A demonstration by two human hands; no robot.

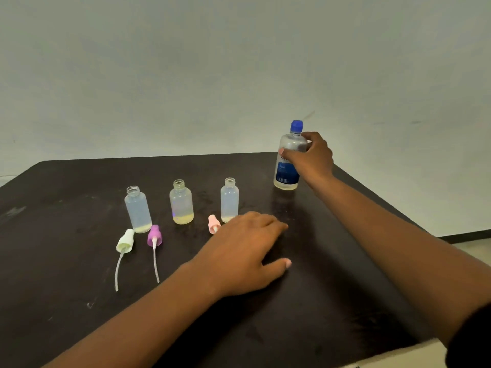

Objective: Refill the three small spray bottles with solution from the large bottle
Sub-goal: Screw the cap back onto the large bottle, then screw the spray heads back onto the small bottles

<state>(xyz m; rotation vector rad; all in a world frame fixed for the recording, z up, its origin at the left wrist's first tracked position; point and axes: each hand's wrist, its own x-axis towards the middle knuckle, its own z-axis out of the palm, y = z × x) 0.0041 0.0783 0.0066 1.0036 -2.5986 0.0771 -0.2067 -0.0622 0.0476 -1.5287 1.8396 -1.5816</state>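
Note:
Three small clear bottles stand uncapped in a row on the dark table (79, 301): the left bottle (138, 209), the middle bottle (181, 203) and the right bottle (229, 200), each holding a little yellowish liquid at the bottom. In front of them lie three spray heads with tubes: a pale green head (125, 240), a purple head (154, 235) and a pink head (214, 223). My right hand (312, 156) grips the large clear bottle (288, 166) with a blue cap and blue label, standing at the back right. My left hand (247, 251) rests flat on the table just right of the pink head.
A plain pale wall rises behind the table. The table's right edge runs diagonally from the large bottle toward the lower right, with light floor beyond it.

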